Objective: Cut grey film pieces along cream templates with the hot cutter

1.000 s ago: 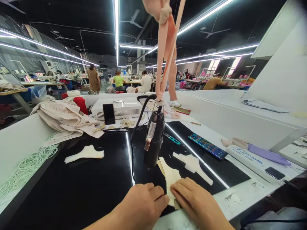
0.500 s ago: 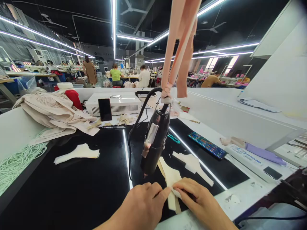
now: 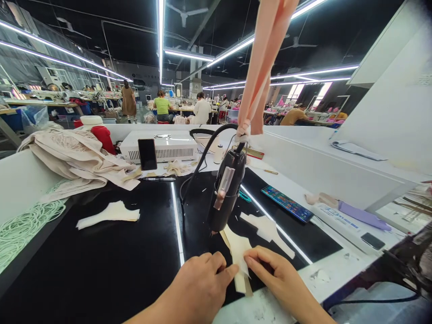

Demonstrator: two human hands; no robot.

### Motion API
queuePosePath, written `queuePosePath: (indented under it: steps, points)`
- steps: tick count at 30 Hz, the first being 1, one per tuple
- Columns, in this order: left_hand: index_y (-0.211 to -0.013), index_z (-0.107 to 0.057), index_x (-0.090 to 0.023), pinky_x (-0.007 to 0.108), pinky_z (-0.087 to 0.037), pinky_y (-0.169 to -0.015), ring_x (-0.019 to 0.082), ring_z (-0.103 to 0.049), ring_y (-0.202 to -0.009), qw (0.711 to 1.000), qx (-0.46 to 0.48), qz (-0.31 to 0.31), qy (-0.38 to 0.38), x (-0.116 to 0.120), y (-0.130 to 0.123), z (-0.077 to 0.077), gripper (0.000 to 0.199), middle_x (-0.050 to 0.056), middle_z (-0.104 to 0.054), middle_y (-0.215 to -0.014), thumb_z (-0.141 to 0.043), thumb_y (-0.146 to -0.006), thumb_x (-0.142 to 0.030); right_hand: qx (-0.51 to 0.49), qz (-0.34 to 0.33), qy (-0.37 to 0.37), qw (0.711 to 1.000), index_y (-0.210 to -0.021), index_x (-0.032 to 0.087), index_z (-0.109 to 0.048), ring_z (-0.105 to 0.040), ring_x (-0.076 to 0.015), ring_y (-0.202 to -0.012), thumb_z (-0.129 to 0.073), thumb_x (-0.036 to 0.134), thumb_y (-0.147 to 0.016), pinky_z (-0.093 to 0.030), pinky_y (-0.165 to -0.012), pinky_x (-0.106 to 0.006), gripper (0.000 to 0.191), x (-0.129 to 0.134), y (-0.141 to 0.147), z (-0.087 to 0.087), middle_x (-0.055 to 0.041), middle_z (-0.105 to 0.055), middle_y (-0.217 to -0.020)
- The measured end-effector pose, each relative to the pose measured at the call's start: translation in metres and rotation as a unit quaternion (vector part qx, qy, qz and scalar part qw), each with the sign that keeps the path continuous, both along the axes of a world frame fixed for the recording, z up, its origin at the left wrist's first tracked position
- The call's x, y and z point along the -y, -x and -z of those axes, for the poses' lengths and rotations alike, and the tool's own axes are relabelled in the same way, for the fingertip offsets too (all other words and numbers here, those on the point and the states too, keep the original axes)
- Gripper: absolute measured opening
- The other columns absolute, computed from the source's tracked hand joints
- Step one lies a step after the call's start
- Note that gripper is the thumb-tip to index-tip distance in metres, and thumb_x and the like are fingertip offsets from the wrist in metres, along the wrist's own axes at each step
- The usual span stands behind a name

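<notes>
Far left, a coil of pale green cord (image 3: 23, 227) runs off the frame edge. Beside it a heap of cream fabric (image 3: 76, 159) lies on the black glossy worktable (image 3: 111, 265), covering the table's back corner. A flat cream cut fabric piece (image 3: 108, 215) lies alone, well apart from the hands.

Left hand (image 3: 199, 288): fingers curled, thumb and forefinger closed on the near edge of the cream shaped fabric piece (image 3: 238, 249); the wrist is cut off by the lower frame edge. That piece rests on the table at the near edge, between both hands, and its lower end is partly hidden under the fingers.

Just above it hangs a black handheld electric tool (image 3: 227, 191), slung from a peach fabric strap (image 3: 261, 67) whose upper end leaves the frame. The tool's tip is near the piece; contact cannot be determined.

Right hand (image 3: 278, 279): fingertips pinching the same piece's right edge, the palm facing down.

Further right lies a dark smartphone with coloured screen (image 3: 286, 203)
</notes>
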State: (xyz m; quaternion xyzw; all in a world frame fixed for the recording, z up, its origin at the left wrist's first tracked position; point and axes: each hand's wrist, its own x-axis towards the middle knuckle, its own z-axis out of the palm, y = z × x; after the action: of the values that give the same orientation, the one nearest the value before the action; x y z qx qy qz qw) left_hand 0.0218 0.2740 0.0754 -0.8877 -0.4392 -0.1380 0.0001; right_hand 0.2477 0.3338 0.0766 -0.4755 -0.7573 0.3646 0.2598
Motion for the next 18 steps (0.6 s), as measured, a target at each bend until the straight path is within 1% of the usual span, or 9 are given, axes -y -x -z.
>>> queuePosePath:
  steps: [3,6,8,10,13,16,18]
  points:
    - [-0.139,-0.048,-0.025,0.035,-0.058,-0.063,0.022,-0.066,-0.078,1.000,-0.008,-0.005,0.018,0.000,0.001,-0.004,0.053,0.002,-0.065,-0.103,-0.059,-0.090,-0.008,-0.013,0.015,0.005,1.000,-0.083,0.024,-0.071,-0.061,-0.0211,-0.074,-0.050,0.052,-0.095,-0.049,-0.069,-0.030,0.037,-0.001,-0.001,-0.002,-0.0023,-0.067,-0.079]
    - [-0.135,-0.051,-0.023,0.034,-0.059,-0.069,0.022,-0.068,-0.083,0.999,-0.006,-0.007,0.033,0.001,0.001,-0.008,0.045,0.003,-0.066,-0.105,-0.059,-0.093,-0.010,-0.026,0.021,0.008,0.999,-0.085,0.024,-0.070,-0.062,-0.0213,-0.077,-0.051,0.053,-0.094,-0.050,-0.071,-0.030,0.036,-0.001,-0.002,-0.001,-0.0023,-0.068,-0.082]
    - [-0.135,-0.051,-0.022,0.033,-0.059,-0.070,0.021,-0.069,-0.083,1.000,0.000,-0.010,0.022,0.000,0.001,-0.008,0.044,0.003,-0.066,-0.103,-0.060,-0.094,-0.012,-0.033,0.021,0.007,0.999,-0.086,0.024,-0.070,-0.063,-0.0212,-0.079,-0.051,0.053,-0.095,-0.050,-0.073,-0.029,0.036,0.000,-0.002,0.002,-0.0024,-0.069,-0.084]
    - [-0.139,-0.048,-0.020,0.032,-0.058,-0.067,0.021,-0.069,-0.080,1.000,0.007,-0.013,-0.010,-0.002,0.001,-0.004,0.050,0.002,-0.067,-0.101,-0.063,-0.092,-0.014,-0.039,0.017,0.000,0.999,-0.086,0.024,-0.070,-0.062,-0.0209,-0.079,-0.050,0.053,-0.096,-0.050,-0.072,-0.029,0.036,0.001,-0.002,0.004,-0.0025,-0.068,-0.084]
    - [-0.141,-0.046,-0.021,0.029,-0.053,-0.056,0.019,-0.066,-0.069,0.996,0.019,-0.009,-0.082,-0.008,0.001,0.012,0.060,-0.001,-0.066,-0.092,-0.065,-0.085,-0.011,-0.042,0.008,-0.017,0.999,-0.084,0.024,-0.069,-0.062,-0.0205,-0.078,-0.049,0.051,-0.097,-0.049,-0.072,-0.029,0.036,0.003,0.000,0.006,-0.0029,-0.067,-0.084]
    - [-0.130,-0.052,-0.026,0.026,-0.041,-0.046,0.015,-0.060,-0.057,0.985,0.055,-0.002,-0.164,-0.017,-0.001,0.034,0.055,-0.004,-0.061,-0.083,-0.059,-0.080,-0.005,-0.070,0.012,-0.022,0.997,-0.085,0.023,-0.070,-0.062,-0.0205,-0.080,-0.052,0.052,-0.097,-0.049,-0.075,-0.030,0.036,0.005,0.002,0.005,-0.0032,-0.069,-0.086]
    - [-0.123,-0.054,-0.029,0.027,-0.032,-0.040,0.014,-0.053,-0.050,0.974,0.086,-0.012,-0.211,-0.023,-0.003,0.049,0.053,-0.004,-0.058,-0.078,-0.058,-0.076,-0.005,-0.113,0.033,0.004,0.993,-0.085,0.023,-0.072,-0.061,-0.0199,-0.075,-0.058,0.057,-0.094,-0.049,-0.071,-0.030,0.038,0.005,0.004,0.003,-0.0024,-0.068,-0.080]
